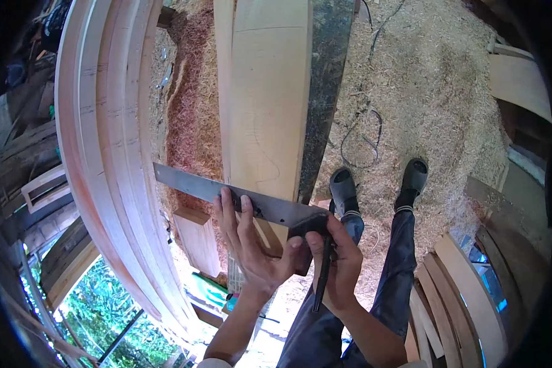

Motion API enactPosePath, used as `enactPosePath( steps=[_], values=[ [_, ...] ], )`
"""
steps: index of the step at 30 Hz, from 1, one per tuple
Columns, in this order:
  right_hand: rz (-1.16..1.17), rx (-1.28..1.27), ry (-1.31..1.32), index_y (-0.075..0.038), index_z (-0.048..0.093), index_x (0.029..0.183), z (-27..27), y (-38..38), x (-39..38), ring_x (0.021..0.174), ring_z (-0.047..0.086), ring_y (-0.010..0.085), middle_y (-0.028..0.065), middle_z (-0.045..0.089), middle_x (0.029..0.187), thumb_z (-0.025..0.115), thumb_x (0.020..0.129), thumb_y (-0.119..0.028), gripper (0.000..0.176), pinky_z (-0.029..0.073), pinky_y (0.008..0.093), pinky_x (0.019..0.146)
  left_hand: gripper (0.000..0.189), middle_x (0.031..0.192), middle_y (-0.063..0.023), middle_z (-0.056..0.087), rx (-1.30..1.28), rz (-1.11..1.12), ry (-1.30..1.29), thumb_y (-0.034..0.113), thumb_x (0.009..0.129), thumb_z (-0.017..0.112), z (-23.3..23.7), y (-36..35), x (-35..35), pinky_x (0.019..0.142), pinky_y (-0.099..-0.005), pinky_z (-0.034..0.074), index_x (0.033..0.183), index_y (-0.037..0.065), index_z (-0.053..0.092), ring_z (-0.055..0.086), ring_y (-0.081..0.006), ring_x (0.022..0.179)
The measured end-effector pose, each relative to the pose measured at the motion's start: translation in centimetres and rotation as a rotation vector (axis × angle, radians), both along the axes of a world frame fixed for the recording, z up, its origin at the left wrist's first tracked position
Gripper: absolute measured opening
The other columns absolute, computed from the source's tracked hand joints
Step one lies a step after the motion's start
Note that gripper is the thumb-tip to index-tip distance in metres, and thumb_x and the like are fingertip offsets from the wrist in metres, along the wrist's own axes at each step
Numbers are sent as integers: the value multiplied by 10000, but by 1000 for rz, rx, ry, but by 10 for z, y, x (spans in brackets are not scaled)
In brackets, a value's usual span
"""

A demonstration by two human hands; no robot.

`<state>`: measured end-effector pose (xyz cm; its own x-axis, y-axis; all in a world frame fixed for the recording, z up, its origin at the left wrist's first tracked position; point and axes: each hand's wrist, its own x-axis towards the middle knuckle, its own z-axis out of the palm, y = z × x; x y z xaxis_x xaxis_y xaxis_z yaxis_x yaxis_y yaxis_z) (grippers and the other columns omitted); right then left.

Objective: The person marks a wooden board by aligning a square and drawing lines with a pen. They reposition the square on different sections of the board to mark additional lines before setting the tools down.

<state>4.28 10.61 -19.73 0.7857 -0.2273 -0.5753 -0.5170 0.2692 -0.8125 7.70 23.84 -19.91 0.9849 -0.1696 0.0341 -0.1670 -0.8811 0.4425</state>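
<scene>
A metal try square [227,193] lies across a pale wooden plank [267,98], its steel blade reaching left and its dark stock [310,227] at the plank's right edge. My left hand [251,245] presses flat on the blade, fingers spread over the plank's near end. My right hand [340,260] grips the square's stock and holds a dark pencil [322,276] that points down along my palm. Both hands touch each other at the stock.
A stack of curved wooden boards [107,141] arcs along the left. Wood shavings [429,92] cover the ground, with a black cable [362,138] lying in them. My legs and dark shoes [343,187] stand at right. More curved pieces [460,294] lean at lower right.
</scene>
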Motion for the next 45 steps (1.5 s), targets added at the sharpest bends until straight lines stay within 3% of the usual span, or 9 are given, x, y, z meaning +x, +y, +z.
enactPosePath(
  steps=[7, 13, 16, 19, 24, 27, 38, 40, 45],
  values=[
    [-22, 100, 9, 45, 557, 1244, 3, 0, -4, 940, 588, 117, 58, 631, 1024, 609, 966, -179, 360, 452, 239, 833, 920, 1514, -315, 246, 83, -8, 43, 556, 816, 654, 1, 1, -10, 1134, -599, 155, 1448, -28, 328, 190, -511, 1411],
    [-47, 32, -80, 20, 576, 1237, -5, 3, 6, 824, 639, 120, 98, 678, 929, 599, 973, -271, 394, 518, 273, 692, 899, 1517, -284, 274, 141, -3, 28, 534, 817, 662, 1, 2, -1, 1144, -591, 120, 1439, -28, 339, 188, -494, 1420],
    [-17, 191, 94, 26, 582, 1227, 8, -6, 9, 892, 567, 84, 26, 623, 986, 639, 950, -191, 356, 450, 219, 793, 881, 1510, -278, 293, 90, 23, -4, 523, 812, 672, 0, 2, -3, 1145, -589, 128, 1428, -23, 358, 190, -490, 1421],
    [-27, 149, 53, 23, 591, 1220, 7, -5, 8, 872, 563, 74, 17, 627, 964, 657, 939, -199, 364, 451, 212, 763, 868, 1505, -279, 301, 55, 28, -12, 495, 799, 702, 0, 2, -3, 1142, -585, 161, 1419, -19, 376, 200, -490, 1417],
    [-29, 154, 68, 26, 584, 1234, 4, -3, 6, 900, 574, 80, 31, 641, 990, 655, 939, -191, 373, 459, 219, 793, 873, 1504, -286, 304, 14, 9, -7, 440, 772, 757, -1, 7, -3, 1136, -572, 210, 1414, -25, 391, 212, -510, 1406],
    [-39, 81, 13, 25, 578, 1241, -3, 1, 6, 881, 612, 96, 63, 663, 969, 641, 947, -234, 397, 493, 236, 771, 835, 1530, -261, 275, -38, 20, 13, 374, 781, 745, -2, 8, -3, 1163, -530, 167, 1427, -22, 393, 143, -444, 1447],
    [-102, -18, -81, 36, 581, 1230, -6, 9, 3, 870, 619, 102, 86, 660, 962, 629, 954, -303, 440, 496, 238, 752, 901, 1496, -290, 318, -8, 16, -9, 474, 753, 769, -4, 9, -2, 1126, -567, 234, 1405, -43, 425, 191, -509, 1412],
    [-77, -24, -59, 53, 577, 1223, -4, 6, 4, 910, 579, 101, 61, 638, 1012, 636, 952, -205, 380, 457, 229, 814, 901, 1496, -288, 320, -11, 16, -4, 479, 754, 769, -5, 9, -2, 1125, -567, 235, 1406, -40, 427, 191, -508, 1412],
    [-88, 14, -70, 55, 575, 1224, -3, 4, 5, 925, 581, 107, 64, 637, 1014, 635, 952, -222, 392, 459, 237, 829, 902, 1500, -281, 318, -4, 20, 1, 476, 753, 771, -6, 9, -3, 1125, -567, 235, 1410, -37, 425, 190, -506, 1413]
  ],
)
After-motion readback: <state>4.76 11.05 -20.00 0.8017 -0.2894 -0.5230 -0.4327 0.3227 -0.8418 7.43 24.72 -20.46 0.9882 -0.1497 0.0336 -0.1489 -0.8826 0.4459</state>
